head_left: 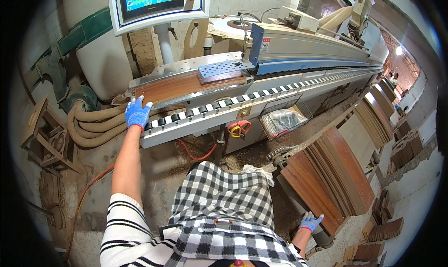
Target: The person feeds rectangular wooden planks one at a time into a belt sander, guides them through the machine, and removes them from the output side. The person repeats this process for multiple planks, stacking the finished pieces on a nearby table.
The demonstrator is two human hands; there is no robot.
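My left hand (pixel 137 112), in a blue glove, lies with fingers spread on the left end of a brown wooden board (pixel 182 88) on the machine's infeed bed. A perforated light-blue plate (pixel 219 69) sits over the board's right part. Along the front runs a rail of black rollers (pixel 261 95). Down at the lower right, my right hand (pixel 310 221), also gloved, has its fingers apart at the lower edge of a leaning reddish-brown board (pixel 310 194), the front one of a stack of several panels (pixel 343 164). Whether it presses on that board I cannot tell.
A control screen (pixel 151 1) stands above the machine. Coiled hoses (pixel 93 127) and a wooden stool (pixel 44 136) are on the left. A wire basket (pixel 284 120) and scissors (pixel 238 129) hang below the rail. More panel stacks (pixel 373 117) line the right, with another person (pixel 394 80) far back.
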